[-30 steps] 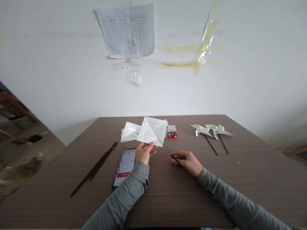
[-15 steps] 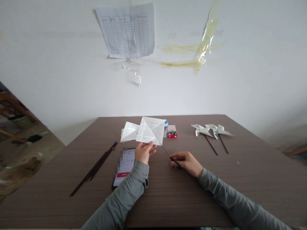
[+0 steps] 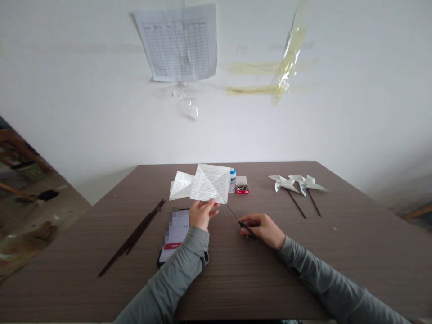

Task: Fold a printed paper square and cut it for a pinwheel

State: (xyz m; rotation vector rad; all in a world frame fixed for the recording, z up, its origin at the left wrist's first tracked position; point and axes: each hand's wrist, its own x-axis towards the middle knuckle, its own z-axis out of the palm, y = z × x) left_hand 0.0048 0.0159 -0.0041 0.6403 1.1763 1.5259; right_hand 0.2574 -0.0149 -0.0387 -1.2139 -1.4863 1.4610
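Note:
My left hand (image 3: 202,214) grips the lower edge of a printed paper square (image 3: 211,183), which has diagonal creases and is held up above the table. My right hand (image 3: 261,228) is closed around the dark handles of a pair of scissors (image 3: 247,229). Their thin blades point up and left, with the tips at the paper's lower right corner. Whether the blades are apart cannot be made out. Behind the held square, to its left, lie more creased paper squares (image 3: 179,184).
Dark sticks (image 3: 135,234) lie left of a phone (image 3: 173,238) on the brown table (image 3: 229,279). A small white bottle with a blue cap (image 3: 232,181) and a red box of small metal pieces (image 3: 242,189) stand behind. Two paper pinwheels (image 3: 286,183) on sticks lie at the right.
The paper square has shifted slightly left, away from the bottle, and the scissor tips remain at its corner. My right hand has barely moved.

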